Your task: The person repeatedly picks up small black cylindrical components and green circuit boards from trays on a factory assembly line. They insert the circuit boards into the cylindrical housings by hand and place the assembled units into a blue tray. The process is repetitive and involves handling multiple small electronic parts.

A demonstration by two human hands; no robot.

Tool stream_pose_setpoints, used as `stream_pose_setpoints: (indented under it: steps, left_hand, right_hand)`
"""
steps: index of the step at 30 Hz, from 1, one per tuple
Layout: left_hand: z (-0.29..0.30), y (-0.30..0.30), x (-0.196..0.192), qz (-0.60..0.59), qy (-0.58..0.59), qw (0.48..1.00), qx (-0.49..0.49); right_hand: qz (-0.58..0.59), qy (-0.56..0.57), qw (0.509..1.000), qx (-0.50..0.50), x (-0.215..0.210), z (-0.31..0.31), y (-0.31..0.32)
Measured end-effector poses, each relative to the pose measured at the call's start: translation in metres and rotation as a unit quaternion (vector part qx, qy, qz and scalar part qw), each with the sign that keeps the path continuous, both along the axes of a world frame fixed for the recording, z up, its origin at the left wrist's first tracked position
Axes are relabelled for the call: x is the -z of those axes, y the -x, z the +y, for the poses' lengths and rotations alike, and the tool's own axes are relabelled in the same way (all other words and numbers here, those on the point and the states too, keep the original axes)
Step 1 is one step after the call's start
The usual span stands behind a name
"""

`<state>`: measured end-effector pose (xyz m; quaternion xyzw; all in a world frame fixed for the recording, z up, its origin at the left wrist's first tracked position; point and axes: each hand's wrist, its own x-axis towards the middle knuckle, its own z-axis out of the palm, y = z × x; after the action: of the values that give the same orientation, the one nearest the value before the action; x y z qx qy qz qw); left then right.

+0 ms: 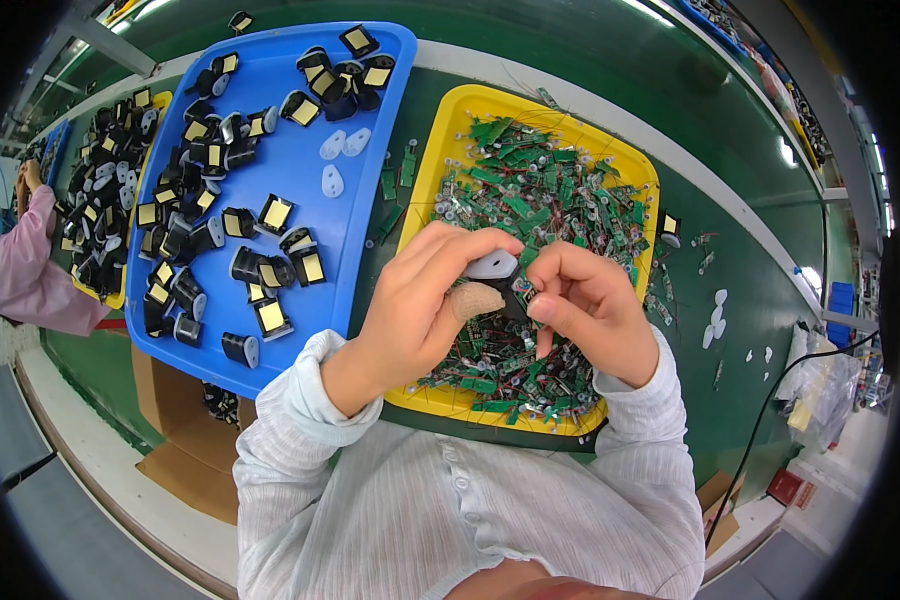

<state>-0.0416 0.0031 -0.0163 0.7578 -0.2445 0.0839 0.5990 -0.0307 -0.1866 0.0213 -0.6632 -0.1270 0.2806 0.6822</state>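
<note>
Above the near part of a yellow tray (426,190), my left hand (425,295) grips a small black housing with a grey rounded end cap (492,265). A tan covering wraps that thumb. My right hand (590,305) pinches a small green circuit board (523,286) at the open side of the housing; its fingertips partly hide the board. The two hands nearly meet. Beneath them, the yellow tray is heaped with green circuit boards (530,190) carrying thin wires and small round clear parts.
Left of the yellow tray, a blue tray (370,200) holds many black housings (210,155) with pale yellow pads, and several loose grey caps (332,180). White oval pieces (715,320) lie on the green table at right. A co-worker's pink sleeve (30,250) shows at far left, beside another filled tray.
</note>
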Motion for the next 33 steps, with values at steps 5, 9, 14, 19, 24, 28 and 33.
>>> stream_pose_setpoints:
  steps: [5,9,14,19,24,28,33]
  left_hand:
    - [0.000,-0.007,-0.007,0.057,0.054,0.993,0.085]
    - [-0.003,-0.002,-0.004,0.156,0.105,0.977,0.101]
    - [0.002,-0.003,-0.003,0.192,0.097,0.968,0.125]
    - [0.007,-0.004,-0.009,0.161,0.035,0.976,0.140]
    - [0.005,0.000,-0.008,0.197,0.142,0.958,0.154]
    - [-0.001,0.002,-0.006,0.193,0.174,0.958,0.126]
    - [0.006,-0.002,-0.010,0.081,0.012,0.994,0.077]
  right_hand:
    - [-0.311,0.192,0.929,0.061,0.004,0.009,0.010]
    - [-0.477,0.289,0.826,0.078,0.004,0.020,0.018]
    - [-0.455,0.276,0.845,0.056,0.003,0.018,0.020]
    - [-0.352,0.233,0.905,0.059,-0.002,0.013,0.019]
    - [-0.289,0.189,0.935,0.082,-0.008,0.012,0.020]
    - [-0.361,0.235,0.900,0.062,-0.008,0.011,0.022]
    - [-0.170,0.113,0.977,0.053,-0.008,0.007,0.017]
